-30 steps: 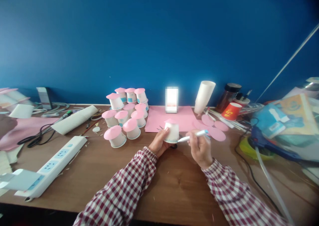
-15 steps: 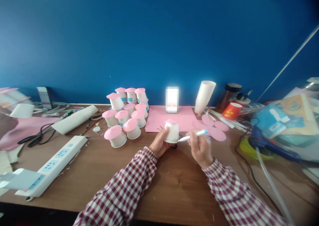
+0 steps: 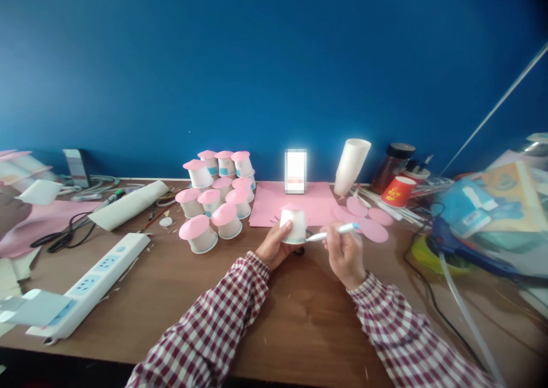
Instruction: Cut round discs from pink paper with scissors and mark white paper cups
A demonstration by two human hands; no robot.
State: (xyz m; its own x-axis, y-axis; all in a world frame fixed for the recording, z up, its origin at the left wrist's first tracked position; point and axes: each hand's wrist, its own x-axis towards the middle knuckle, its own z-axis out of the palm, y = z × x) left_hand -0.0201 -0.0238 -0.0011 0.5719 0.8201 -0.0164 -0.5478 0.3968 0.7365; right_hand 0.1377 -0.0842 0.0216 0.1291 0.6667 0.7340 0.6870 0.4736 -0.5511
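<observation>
My left hand (image 3: 276, 246) grips a white paper cup (image 3: 294, 228), turned upside down with a pink paper cone on top. A teal zigzag line runs along the cup's lower rim. In my right hand (image 3: 345, 257) is a white marker (image 3: 329, 234) with a blue end. Its tip points left and sits at the cup's lower right edge; whether it touches cannot be made out. Several upturned cups with pink paper tops (image 3: 209, 199) stand together to the left. Behind my hands lies a pink paper sheet (image 3: 265, 205), and pink paper circles (image 3: 372, 229) lie right of it.
A power strip (image 3: 92, 282) and a long cup stack (image 3: 128, 205) lie at left. Leaning at the back is another cup stack (image 3: 351, 162). A red cup (image 3: 398, 192) and a blue glue gun (image 3: 466, 248) with cables are at right. Another person's hand (image 3: 12, 208) shows far left.
The cup in my left hand has shifted very slightly left, with the thumb now lying further across it. My right hand stays nearly still. At far left the other person's hand has moved lower.
</observation>
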